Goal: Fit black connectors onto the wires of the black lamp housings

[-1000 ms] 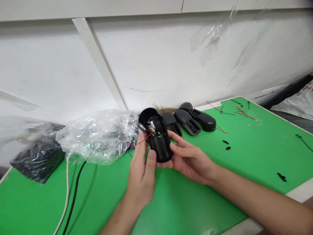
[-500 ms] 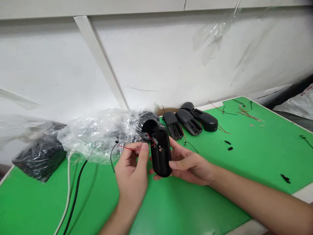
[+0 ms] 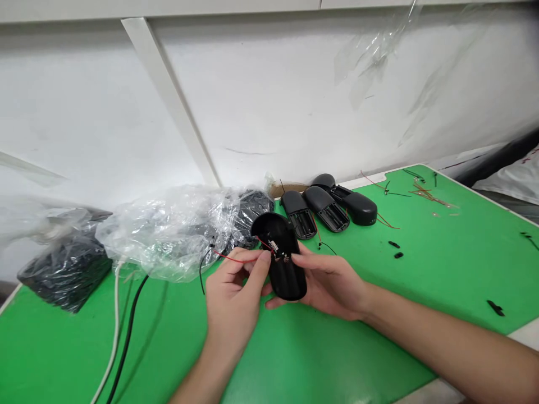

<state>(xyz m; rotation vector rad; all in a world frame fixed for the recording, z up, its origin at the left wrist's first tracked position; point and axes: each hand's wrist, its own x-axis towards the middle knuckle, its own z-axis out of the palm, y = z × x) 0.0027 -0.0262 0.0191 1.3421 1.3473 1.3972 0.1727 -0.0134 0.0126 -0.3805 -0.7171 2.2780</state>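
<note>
A rounded black plastic housing (image 3: 287, 280) is tilted up above the table, its hollow inside facing me. My right hand (image 3: 332, 283) grips it from the right, the thumb at its edge and the fingers behind it. Small metal contacts and a light-coloured part show inside the shell. My left hand (image 3: 238, 286) pinches a thin red wire (image 3: 233, 259) between thumb and forefinger beside the housing's left edge. One end of the wire runs into the shell; at the other end hangs a small black connector with a black lead (image 3: 202, 266).
Several similar black housings (image 3: 326, 210) lie behind, some with battery slots facing up. Plastic bags of black parts (image 3: 168, 230) stand at the left, near white and black cables (image 3: 130, 331). Small black pieces (image 3: 396, 249) and loose wires (image 3: 429, 193) lie on the right of the green tabletop (image 3: 442, 269).
The housing has moved slightly right and tipped, showing more of its inside. My left hand has shifted right with the red wire, and my right thumb has slid up along the edge.
</note>
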